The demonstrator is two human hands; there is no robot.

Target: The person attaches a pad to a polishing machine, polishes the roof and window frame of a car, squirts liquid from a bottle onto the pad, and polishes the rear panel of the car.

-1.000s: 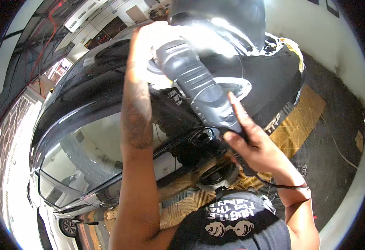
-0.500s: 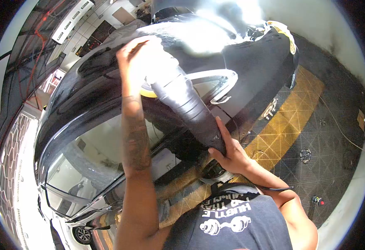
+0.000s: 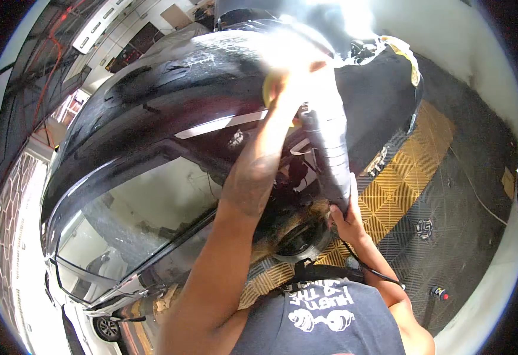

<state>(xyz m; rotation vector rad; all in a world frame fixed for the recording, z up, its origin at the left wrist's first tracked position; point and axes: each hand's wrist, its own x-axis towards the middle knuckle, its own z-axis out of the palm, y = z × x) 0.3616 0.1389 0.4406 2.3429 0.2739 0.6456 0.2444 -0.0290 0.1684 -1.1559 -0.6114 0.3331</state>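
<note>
A dark power polisher [image 3: 330, 145] with a ribbed body stands over the side of a glossy black car [image 3: 211, 112]. My left hand [image 3: 291, 86] is on its front end, washed out by glare, so its separate fingers are hard to make out. Beside that hand shows the edge of a yellow pad [image 3: 267, 90] near the car's panel. My right hand [image 3: 349, 219] is wrapped round the rear of the polisher, thumb on the near side. A black cord [image 3: 368, 267] runs from the rear end along my right forearm.
Below the car lies black and yellow floor tiling [image 3: 410, 183]. A small bottle with a red top [image 3: 439, 293] is on the floor at the right. A white car's wheel [image 3: 106, 328] shows at the lower left. Crumpled covering [image 3: 404, 50] hangs at the black car's far corner.
Both hands and the polisher have moved right across the car, and the polisher now points more nearly straight away from me. Both hands have stayed on it.
</note>
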